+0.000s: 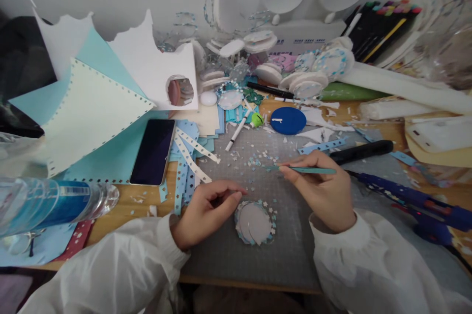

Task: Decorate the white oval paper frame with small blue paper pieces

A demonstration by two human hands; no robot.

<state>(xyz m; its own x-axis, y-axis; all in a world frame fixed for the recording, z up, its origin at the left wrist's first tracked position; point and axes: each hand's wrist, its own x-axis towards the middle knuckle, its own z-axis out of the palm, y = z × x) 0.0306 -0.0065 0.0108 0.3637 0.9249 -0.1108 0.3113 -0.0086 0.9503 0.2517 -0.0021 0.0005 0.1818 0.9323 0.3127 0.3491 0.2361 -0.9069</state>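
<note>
A round grey disc point(255, 222) edged with small blue and white paper stars lies on the grey cutting mat point(236, 250). My left hand point(204, 210) rests just left of it, fingers curled, the fingertips touching the disc's upper left rim. My right hand point(320, 187) is above and to the right of the disc, pinched on teal tweezers point(302, 170) whose tip points left over scattered tiny paper stars point(254, 161). Both wrists wear white sleeves.
A black phone point(154, 151) and punched blue paper strips point(188, 161) lie left of the mat. A blue glue gun point(409, 198) and a black tool point(359, 151) lie at the right. A blue disc point(288, 120), a white marker point(238, 131), foam rounds and paper sheets crowd the back. A plastic bottle point(44, 203) lies at the left.
</note>
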